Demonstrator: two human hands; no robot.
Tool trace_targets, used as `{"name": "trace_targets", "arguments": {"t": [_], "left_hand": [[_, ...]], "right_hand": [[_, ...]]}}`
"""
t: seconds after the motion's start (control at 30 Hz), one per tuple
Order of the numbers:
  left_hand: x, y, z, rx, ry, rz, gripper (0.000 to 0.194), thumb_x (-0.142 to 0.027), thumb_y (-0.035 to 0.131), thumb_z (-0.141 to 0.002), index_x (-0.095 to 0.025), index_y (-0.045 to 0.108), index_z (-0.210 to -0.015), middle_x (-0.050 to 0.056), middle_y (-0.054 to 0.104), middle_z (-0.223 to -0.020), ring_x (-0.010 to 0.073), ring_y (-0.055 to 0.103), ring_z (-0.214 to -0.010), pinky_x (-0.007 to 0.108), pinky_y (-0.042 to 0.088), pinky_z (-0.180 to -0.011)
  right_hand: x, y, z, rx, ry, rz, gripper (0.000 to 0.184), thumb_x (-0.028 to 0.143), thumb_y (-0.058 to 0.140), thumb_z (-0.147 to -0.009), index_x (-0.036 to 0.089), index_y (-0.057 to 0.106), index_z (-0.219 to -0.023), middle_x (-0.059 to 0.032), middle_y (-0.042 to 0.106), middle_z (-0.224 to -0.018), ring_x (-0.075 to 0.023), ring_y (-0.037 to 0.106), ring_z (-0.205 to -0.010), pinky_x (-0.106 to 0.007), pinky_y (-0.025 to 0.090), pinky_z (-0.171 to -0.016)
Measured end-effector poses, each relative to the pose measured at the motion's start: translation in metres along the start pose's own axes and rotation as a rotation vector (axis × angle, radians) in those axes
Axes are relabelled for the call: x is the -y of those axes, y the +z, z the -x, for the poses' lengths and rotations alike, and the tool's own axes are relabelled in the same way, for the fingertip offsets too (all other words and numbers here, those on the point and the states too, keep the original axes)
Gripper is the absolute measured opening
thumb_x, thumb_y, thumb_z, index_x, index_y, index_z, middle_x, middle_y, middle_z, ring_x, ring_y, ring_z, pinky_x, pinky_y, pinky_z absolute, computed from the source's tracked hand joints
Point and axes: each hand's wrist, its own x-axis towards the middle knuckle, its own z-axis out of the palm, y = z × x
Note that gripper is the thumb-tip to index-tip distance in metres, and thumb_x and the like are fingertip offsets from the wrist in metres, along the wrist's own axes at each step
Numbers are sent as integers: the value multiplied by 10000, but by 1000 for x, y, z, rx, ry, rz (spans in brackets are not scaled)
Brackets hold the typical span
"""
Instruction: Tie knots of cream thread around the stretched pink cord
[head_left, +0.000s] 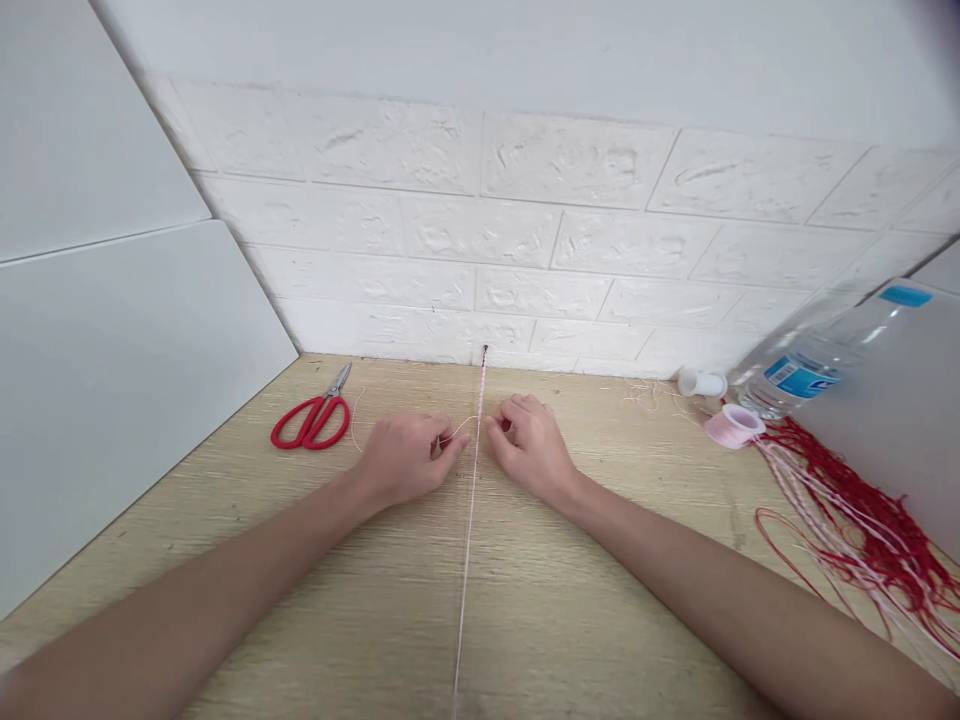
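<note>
A pale pink cord point(469, 540) runs taut from a dark anchor point at the foot of the wall toward me, down the middle of the table. Its far part point(482, 390) looks braided or knotted. Left of the cord, my left hand point(409, 455) is closed in a pinch on a thin pale thread point(465, 424), which arcs over to the cord. A loose end of thread point(355, 420) lies beyond that hand. Just right of the cord, my right hand point(531, 445) is closed, thumb against curled fingers; whatever it pinches is too small to make out.
Red-handled scissors point(311, 420) lie at the left, blades pointing away. At the right are a white spool point(702, 383), a pink thread spool point(735, 427), a clear bottle point(814, 365) and a heap of red and pink cords point(870, 510). A white brick-patterned wall point(555, 290) bounds the back.
</note>
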Motion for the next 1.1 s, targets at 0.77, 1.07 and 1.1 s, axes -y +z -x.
{"name": "trace_targets", "arguments": {"t": [0.77,1.07,1.1], "left_hand": [[-22,-7,9,-20,234,159,267,-310,465,-932,-182,569,-722,-10,572,-638,106,483,-563,261,345,-546],[-10,5,0,-12,-24,313,281,-303,492,-921,-235,586,-1177,33,645,-961,135,602,-726,281,496,-679],[-10,5,-1,2,-7,326,304,-286,488,-923,-243,575,-1211,38,643,-990,139,609,-751,288,505,-705]], "right_hand": [[-3,3,-2,77,-70,-127,170,140,557,-785,193,475,-645,-4,560,-708,-169,489,-767,-289,347,-736],[-1,1,-1,116,-80,-186,132,129,529,-788,198,493,-681,-2,582,-709,-161,512,-734,-280,371,-713],[-1,1,-1,123,-82,-182,120,136,536,-786,197,501,-689,-1,584,-707,-161,511,-729,-281,369,-710]]}}
